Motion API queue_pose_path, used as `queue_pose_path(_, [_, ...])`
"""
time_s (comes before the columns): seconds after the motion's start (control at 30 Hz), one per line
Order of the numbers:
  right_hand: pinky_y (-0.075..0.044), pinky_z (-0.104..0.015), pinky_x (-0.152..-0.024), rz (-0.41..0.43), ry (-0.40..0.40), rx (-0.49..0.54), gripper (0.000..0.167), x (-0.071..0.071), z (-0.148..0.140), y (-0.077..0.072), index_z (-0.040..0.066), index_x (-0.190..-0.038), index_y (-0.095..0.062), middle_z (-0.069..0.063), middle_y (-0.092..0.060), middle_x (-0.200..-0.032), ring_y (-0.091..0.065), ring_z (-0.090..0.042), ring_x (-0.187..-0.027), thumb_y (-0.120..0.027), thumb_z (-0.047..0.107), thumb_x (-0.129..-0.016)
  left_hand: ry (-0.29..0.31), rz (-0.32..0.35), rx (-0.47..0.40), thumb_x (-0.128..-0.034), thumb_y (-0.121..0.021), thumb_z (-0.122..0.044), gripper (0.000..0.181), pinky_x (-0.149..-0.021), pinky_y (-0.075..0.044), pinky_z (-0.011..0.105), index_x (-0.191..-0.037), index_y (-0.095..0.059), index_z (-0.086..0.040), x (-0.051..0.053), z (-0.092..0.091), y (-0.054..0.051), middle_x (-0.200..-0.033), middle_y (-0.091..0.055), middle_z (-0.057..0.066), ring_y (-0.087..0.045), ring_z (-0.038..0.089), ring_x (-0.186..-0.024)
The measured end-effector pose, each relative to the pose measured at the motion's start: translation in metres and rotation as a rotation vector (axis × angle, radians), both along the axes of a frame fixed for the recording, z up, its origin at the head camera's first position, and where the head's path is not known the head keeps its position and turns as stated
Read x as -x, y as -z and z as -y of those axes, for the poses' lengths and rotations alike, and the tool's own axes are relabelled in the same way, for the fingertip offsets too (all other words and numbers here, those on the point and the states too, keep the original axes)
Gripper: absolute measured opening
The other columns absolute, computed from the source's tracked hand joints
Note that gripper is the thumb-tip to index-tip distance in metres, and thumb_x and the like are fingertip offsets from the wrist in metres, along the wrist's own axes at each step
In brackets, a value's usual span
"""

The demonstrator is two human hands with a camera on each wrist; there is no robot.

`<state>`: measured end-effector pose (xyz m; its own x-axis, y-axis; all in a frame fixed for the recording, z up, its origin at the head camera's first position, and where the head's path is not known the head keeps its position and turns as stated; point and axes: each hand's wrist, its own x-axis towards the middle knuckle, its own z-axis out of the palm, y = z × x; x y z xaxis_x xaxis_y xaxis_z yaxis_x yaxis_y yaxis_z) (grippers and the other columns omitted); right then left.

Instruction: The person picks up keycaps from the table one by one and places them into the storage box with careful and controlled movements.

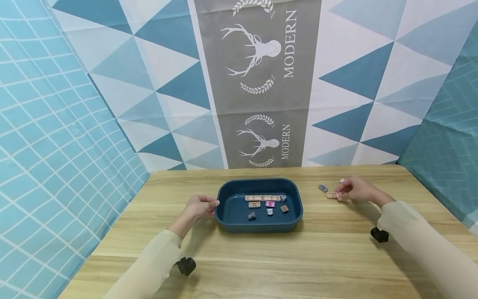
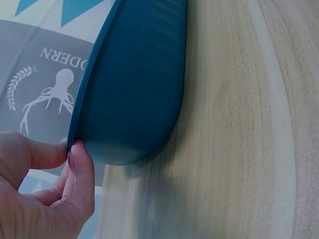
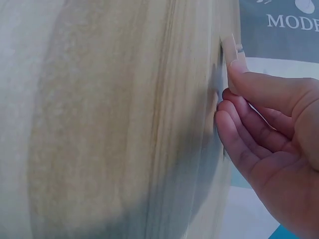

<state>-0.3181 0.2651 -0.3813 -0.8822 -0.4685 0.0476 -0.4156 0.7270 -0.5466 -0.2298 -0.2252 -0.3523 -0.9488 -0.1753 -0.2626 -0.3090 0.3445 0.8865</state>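
On the table stands a dark blue tray (image 1: 257, 228) with low walls and rounded corners. My left hand (image 1: 199, 207) pinches the rim at its left end; the left wrist view shows thumb and fingertips on either side of that rim (image 2: 79, 102). To the right of the tray, my right hand (image 1: 354, 189) pinches a flat tan wooden block (image 1: 331, 195) with dark print, low over the table. Only its edge shows in the right wrist view, between thumb and fingers. A small grey-blue block (image 1: 323, 188) lies just left of this hand, and a small white piece (image 1: 341, 180) shows behind its fingers.
Inside the tray lie a long tan strip (image 1: 262, 198), a shorter tan block (image 1: 254, 204), a pink block (image 1: 270, 204) and several small pieces. The wooden table (image 1: 298, 265) ends at a patterned cloth wall (image 1: 261, 99) behind.
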Motion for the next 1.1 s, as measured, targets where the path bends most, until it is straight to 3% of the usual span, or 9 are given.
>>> queue_pose_path(0.43, [-0.049,-0.020,-0.065,0.033,0.016,0.005,0.023,0.003,-0.001,-0.006,0.000,-0.098,-0.072,-0.008,-0.071,-0.089,-0.058,-0.006,-0.076,-0.076,0.015,-0.082,0.006,-0.004,-0.009,-0.0913,-0.063,-0.007,0.022,-0.073,-0.060,0.028,-0.106,-0.063,0.009,0.001,0.000,-0.001,-0.082,-0.060,0.004,-0.058,0.008,-0.067])
queue_pose_path(0.73, [-0.050,-0.020,-0.066,0.130,-0.005,-0.006,0.031,0.005,-0.003,-0.017,-0.003,-0.102,-0.070,-0.009,-0.070,-0.092,-0.058,-0.006,-0.077,-0.076,0.020,-0.082,-0.005,0.010,0.014,-0.0914,-0.064,-0.009,0.023,-0.074,-0.060,0.028,-0.107,-0.064,0.008,0.002,0.002,0.000,-0.085,-0.060,0.005,-0.058,0.010,-0.070])
queue_pose_path(1.1, [-0.052,-0.020,-0.066,0.172,0.005,0.022,0.035,0.001,-0.003,-0.017,-0.005,-0.104,-0.069,-0.008,-0.071,-0.092,-0.059,-0.005,-0.077,-0.076,0.021,-0.082,-0.002,-0.003,-0.015,-0.0911,-0.063,-0.006,0.021,-0.076,-0.060,0.030,-0.106,-0.063,0.009,0.001,0.001,0.002,-0.083,-0.060,0.005,-0.058,0.010,-0.070])
